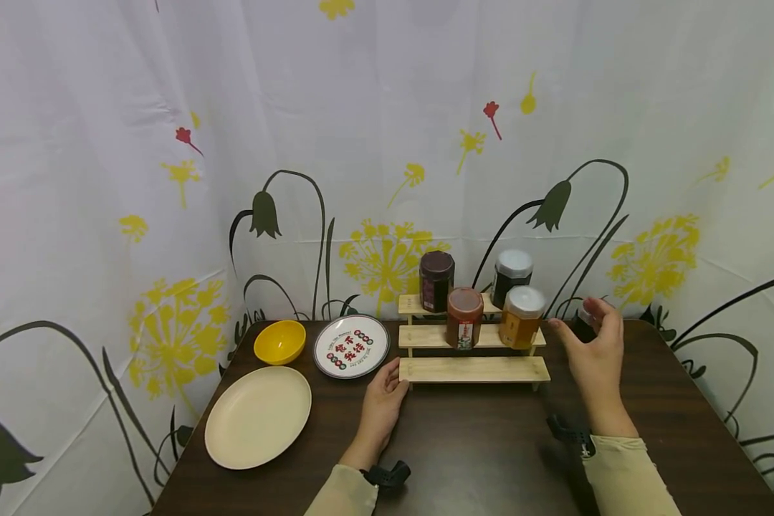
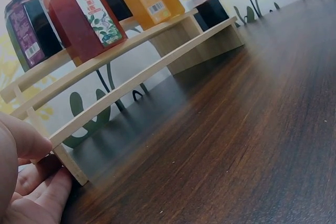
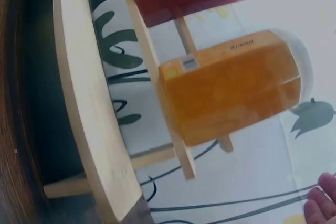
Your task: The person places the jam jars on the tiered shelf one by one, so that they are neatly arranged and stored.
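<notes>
A three-tier wooden rack (image 1: 474, 370) stands on the dark table. At the left end of its lowest step, my left hand (image 1: 383, 405) pinches the board, thumb on top and fingers beneath in the left wrist view. Amber (image 1: 521, 322) and red (image 1: 464, 319) jars sit on the middle step; a purple-labelled jar (image 1: 436, 279) and a white-lidded dark jar (image 1: 512, 276) occupy the top one. Right of the rack, my right hand (image 1: 596, 365) is raised with thumb and fingers spread, holding nothing. Another dark jar (image 1: 583, 326) stands beyond it, partly hidden by the fingers.
On the table's left side are a yellow bowl (image 1: 280, 342), a white plate with red lettering (image 1: 352, 347) and a larger cream plate (image 1: 259, 418). A flower-patterned curtain (image 1: 374, 143) hangs behind the table.
</notes>
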